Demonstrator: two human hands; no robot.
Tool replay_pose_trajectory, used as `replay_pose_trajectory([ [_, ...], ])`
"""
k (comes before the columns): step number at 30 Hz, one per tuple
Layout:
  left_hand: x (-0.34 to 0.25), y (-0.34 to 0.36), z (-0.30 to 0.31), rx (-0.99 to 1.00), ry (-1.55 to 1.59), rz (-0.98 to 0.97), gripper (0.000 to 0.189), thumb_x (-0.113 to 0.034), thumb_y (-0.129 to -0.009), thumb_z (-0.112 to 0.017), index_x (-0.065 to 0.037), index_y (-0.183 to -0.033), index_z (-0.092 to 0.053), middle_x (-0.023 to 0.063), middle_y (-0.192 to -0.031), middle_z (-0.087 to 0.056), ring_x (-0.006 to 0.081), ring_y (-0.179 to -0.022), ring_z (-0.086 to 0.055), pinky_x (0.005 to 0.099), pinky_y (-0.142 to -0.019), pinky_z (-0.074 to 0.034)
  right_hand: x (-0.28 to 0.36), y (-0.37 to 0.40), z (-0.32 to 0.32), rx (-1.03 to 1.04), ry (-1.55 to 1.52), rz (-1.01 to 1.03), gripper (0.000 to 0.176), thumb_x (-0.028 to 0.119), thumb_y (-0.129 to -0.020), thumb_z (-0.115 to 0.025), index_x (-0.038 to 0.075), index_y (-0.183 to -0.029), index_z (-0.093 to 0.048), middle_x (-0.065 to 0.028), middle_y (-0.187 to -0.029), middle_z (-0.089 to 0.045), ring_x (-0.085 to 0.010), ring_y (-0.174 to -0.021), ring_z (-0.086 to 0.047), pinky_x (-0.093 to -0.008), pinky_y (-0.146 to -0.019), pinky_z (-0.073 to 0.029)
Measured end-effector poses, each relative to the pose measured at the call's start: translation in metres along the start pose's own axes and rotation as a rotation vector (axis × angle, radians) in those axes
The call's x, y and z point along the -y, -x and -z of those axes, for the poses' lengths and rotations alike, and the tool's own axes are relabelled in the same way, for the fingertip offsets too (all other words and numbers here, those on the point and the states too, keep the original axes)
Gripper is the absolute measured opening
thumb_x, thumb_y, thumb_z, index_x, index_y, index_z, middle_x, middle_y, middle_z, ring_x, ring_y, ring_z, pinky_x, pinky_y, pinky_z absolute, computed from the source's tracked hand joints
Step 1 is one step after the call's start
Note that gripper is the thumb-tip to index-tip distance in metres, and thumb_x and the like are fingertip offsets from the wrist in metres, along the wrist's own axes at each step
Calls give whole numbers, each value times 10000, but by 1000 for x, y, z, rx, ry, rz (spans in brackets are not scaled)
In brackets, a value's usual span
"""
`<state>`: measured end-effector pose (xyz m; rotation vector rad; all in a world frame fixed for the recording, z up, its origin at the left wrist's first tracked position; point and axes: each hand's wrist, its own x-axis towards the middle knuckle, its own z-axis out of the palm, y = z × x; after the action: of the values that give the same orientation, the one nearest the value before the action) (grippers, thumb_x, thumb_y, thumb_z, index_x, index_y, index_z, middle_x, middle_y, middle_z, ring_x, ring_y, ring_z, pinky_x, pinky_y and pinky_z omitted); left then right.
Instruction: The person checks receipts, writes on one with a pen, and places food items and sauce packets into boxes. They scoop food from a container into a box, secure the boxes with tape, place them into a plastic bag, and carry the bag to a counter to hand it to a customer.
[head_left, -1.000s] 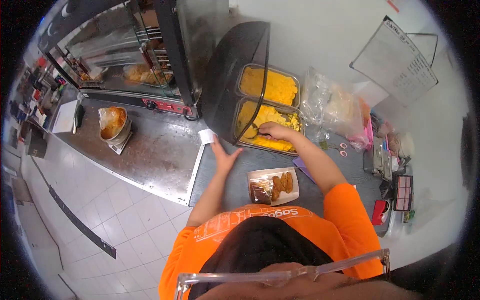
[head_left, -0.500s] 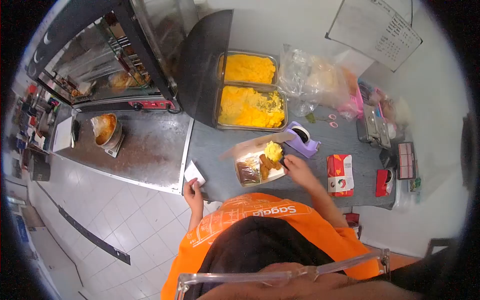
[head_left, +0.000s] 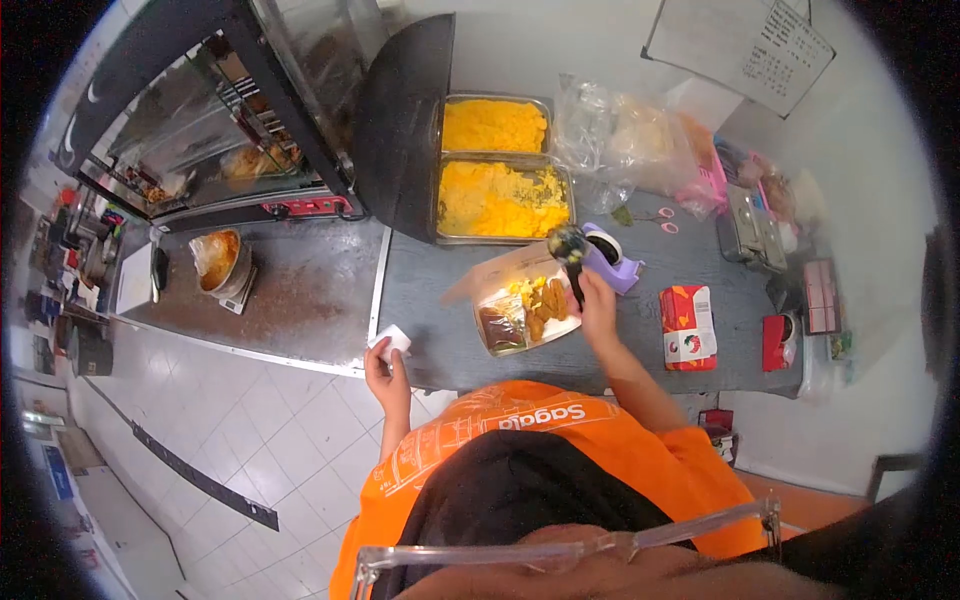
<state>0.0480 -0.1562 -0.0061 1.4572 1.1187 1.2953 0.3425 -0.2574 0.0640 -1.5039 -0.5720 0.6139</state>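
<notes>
My right hand [head_left: 599, 312] is closed around the black handle of a serving spoon [head_left: 567, 243], its bowl raised above the far right corner of a cardboard food box [head_left: 500, 272]. In the open box lie brown fried pieces [head_left: 547, 306], some yellow scrambled-egg-like food [head_left: 522, 289] and a clear packet of dark sauce [head_left: 499, 326]. At the counter's front edge, left of the box, my left hand [head_left: 387, 375] grips a small folded white paper [head_left: 394, 343]. Behind the box stand two metal trays [head_left: 437, 218] of yellow food.
A purple tape dispenser [head_left: 624, 270] sits right of the box, near pink scissors [head_left: 668, 221]. Farther right is a red-and-white carton [head_left: 689, 328]. Plastic bags [head_left: 625, 140] lie at the back. On the left are a glass display warmer [head_left: 210, 120] and a container of orange-brown food [head_left: 222, 262].
My right hand has lifted the spoon up and away from the food in the box. Yellow food that was heaped on it now lies beside the fried pieces. My left hand keeps the paper.
</notes>
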Motion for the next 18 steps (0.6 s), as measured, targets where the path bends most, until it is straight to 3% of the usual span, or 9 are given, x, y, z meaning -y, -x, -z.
replay_pose_trajectory([
  [1,-1,2,2,5,-15,-22,232,31,-776,-519,15,-1008,-516,87,-959,-454,166,-898,-484,250,-805,-380,27,-6,-8,44,-191,-194,209,153,-879,-400,23,-884,-564,-33,-590,-511,-77,-424,-399,-210,-395,-309],
  [3,-8,2,2,27,-29,-46,261,36,-767,-525,13,-1026,-508,86,-964,-443,170,-904,-481,252,-807,-380,23,-43,-11,379,-447,-212,231,167,-883,-405,11,-986,-541,-77,-742,-569,-118,-567,-511,-218,-491,-393],
  [5,-21,0,-2,28,-137,-106,276,36,-749,-543,14,-1022,-512,82,-961,-429,171,-902,-475,252,-799,-386,-38,-96,-26,220,6,303,290,187,-890,-413,-14,-1085,-492,-114,-957,-568,-161,-808,-553,-243,-680,-438],
  [6,-23,-1,-3,45,-135,-111,276,36,-749,-543,14,-1022,-512,82,-961,-429,171,-902,-475,252,-799,-386,-22,-92,-27,202,5,302,290,187,-890,-413,-14,-1085,-492,-114,-957,-568,-161,-808,-553,-243,-680,-438],
  [8,-24,-3,-8,48,-132,-166,260,40,-741,-550,2,-997,-531,79,-942,-437,170,-875,-479,250,-757,-399,32,-74,-22,166,108,296,324,191,-894,-422,-18,-1140,-449,-118,-1090,-530,-171,-964,-512,-266,-818,-401],
  [10,-32,-2,-15,76,-188,-234,244,47,-732,-557,-4,-970,-544,84,-916,-453,174,-844,-487,251,-730,-403,22,-67,8,76,151,346,272,150,-879,-452,-5,-1098,-494,-107,-1054,-545,-159,-921,-529,-271,-797,-416],
  [14,-53,10,-39,164,-287,-506,226,75,-695,-576,-16,-902,-570,95,-837,-502,190,-746,-508,257,-650,-408,2,-45,122,-336,697,558,148,57,-803,-527,39,-932,-597,-90,-950,-569,-171,-896,-547,-267,-769,-437],
  [16,-67,25,-63,171,-276,-571,243,91,-666,-587,-13,-885,-570,106,-825,-524,202,-704,-510,271,-628,-414,-30,-40,197,-577,672,493,168,7,-741,-527,61,-872,-617,-128,-878,-578,-271,-837,-551,-319,-728,-442],
  [18,-77,46,-86,248,-235,-636,257,92,-658,-589,-15,-891,-571,111,-850,-532,209,-704,-513,283,-614,-418,-65,-39,278,-719,642,306,178,1,-717,-545,67,-867,-617,-129,-863,-573,-276,-831,-545,-333,-741,-438],
])
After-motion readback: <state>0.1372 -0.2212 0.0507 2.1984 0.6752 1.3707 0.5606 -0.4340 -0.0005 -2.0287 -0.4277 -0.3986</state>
